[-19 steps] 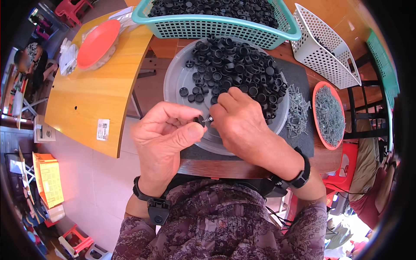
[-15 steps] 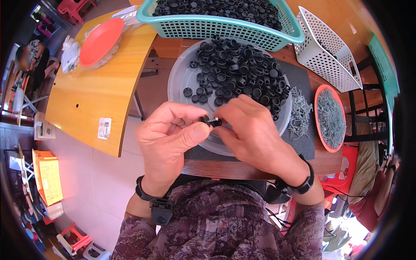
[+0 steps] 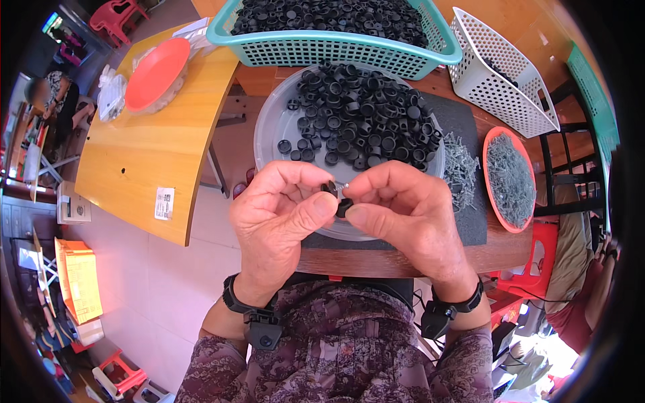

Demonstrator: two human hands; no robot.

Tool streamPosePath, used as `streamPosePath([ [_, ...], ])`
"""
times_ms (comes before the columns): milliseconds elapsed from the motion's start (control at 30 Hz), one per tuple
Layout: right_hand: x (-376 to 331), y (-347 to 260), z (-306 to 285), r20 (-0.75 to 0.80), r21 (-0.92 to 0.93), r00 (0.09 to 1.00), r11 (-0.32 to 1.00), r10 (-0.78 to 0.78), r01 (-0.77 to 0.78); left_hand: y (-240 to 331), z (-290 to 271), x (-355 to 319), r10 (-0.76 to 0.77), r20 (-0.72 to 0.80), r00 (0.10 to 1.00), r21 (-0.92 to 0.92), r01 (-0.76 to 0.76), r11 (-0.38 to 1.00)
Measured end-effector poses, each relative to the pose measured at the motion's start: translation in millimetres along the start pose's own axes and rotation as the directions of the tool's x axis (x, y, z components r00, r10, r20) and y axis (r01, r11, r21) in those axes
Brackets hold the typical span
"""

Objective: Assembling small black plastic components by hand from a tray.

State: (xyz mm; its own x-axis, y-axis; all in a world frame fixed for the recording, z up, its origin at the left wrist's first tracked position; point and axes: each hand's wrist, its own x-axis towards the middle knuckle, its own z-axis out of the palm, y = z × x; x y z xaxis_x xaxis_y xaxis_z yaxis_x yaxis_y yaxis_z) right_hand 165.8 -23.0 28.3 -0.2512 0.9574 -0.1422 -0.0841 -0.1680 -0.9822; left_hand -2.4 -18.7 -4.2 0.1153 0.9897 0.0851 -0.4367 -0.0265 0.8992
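At the centre of the frame the left hand (image 3: pixel 282 218) and the right hand (image 3: pixel 406 215) meet, fingertips pinched shut on a small black cap (image 3: pixel 336 197) held between them, just above the near rim of the clear round tray (image 3: pixel 269 131) heaped with more caps. This looks like the fitting step, two small parts being pressed together. Next it likely calls for a firm, aligned squeeze. A teal basket (image 3: pixel 349 50) sits at the upper middle, an orange dish of grey pins (image 3: pixel 510 178) at right.

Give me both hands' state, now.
Left hand: closed, pinching a small black plastic cap.
Right hand: closed, pinching a second black cap.
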Motion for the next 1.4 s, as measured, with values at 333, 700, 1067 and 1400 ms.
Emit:
streamPosePath([
  [333, -10.4, 21.8, 10.4, -0.133, -0.195, 0.897, 0.898, -0.422, 0.394, -3.2, 13.1, -1.6, 0.037, -0.012, 0.999, -0.137, -0.038, 0.99],
  [700, -12.9, 23.9, 6.0, -0.109, -0.325, 0.827, 0.806, -0.551, 0.494, -6.9, 13.8, -2.8, -0.003, 0.025, 1.0, -0.168, 0.007, 0.986],
  [1067, -17.7, 30.0, -0.8, -0.163, -0.159, 0.865, 0.877, -0.475, 0.453, -5.9, 17.1, -7.0, -0.044, 0.003, 0.999, -0.086, 0.044, 0.995],
  [1400, -18.5, 35.9, -0.9, -0.173, 0.155, 0.922, 0.915, -0.346, 0.372, -5.2, 20.2, -12.7, -0.02, 0.012, 1.0, 0.018, 0.02, 1.0],
])
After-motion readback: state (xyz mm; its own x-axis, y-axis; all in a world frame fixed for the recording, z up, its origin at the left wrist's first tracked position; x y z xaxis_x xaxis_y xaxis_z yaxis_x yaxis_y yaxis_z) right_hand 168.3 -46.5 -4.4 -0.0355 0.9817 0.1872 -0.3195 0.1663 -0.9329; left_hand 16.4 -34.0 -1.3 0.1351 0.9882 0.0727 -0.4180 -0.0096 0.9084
